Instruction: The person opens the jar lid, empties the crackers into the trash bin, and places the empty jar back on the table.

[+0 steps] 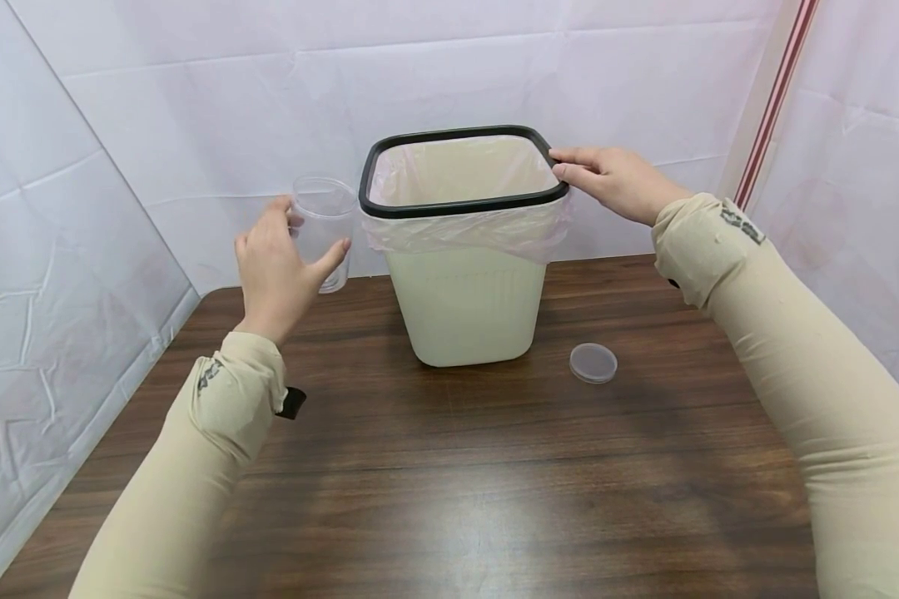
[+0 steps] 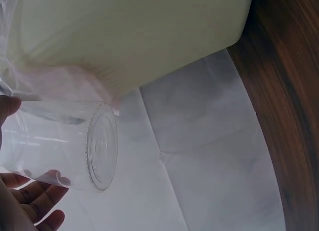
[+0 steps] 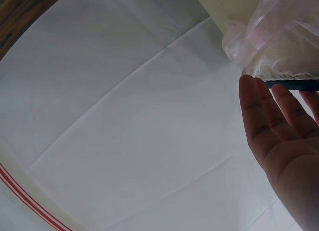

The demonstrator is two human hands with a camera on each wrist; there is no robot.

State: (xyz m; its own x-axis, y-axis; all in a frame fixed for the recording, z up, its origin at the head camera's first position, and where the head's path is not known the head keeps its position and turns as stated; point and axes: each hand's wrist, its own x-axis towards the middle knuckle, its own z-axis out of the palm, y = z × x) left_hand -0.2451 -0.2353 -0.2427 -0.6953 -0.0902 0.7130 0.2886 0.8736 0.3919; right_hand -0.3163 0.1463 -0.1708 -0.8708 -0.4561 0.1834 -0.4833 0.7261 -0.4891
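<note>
A clear plastic cup [image 1: 322,229] is held upright in my left hand [image 1: 275,268], thumb on one side and fingers on the other, just left of the bin. In the left wrist view the cup's ridged base [image 2: 102,146] faces the camera. A pale green trash bin [image 1: 468,308] stands on the table with a black rim [image 1: 464,208] and a thin pinkish liner bag [image 1: 479,237] folded over its edge. At the rim's right side, my right hand [image 1: 618,176] touches it with fairly straight fingers, as the right wrist view also shows.
A round clear lid [image 1: 593,363] lies flat on the wooden table [image 1: 449,466], right of the bin's foot. White cloth walls [image 1: 232,116] stand behind and at both sides. A red-striped strip [image 1: 779,100] runs down the right corner.
</note>
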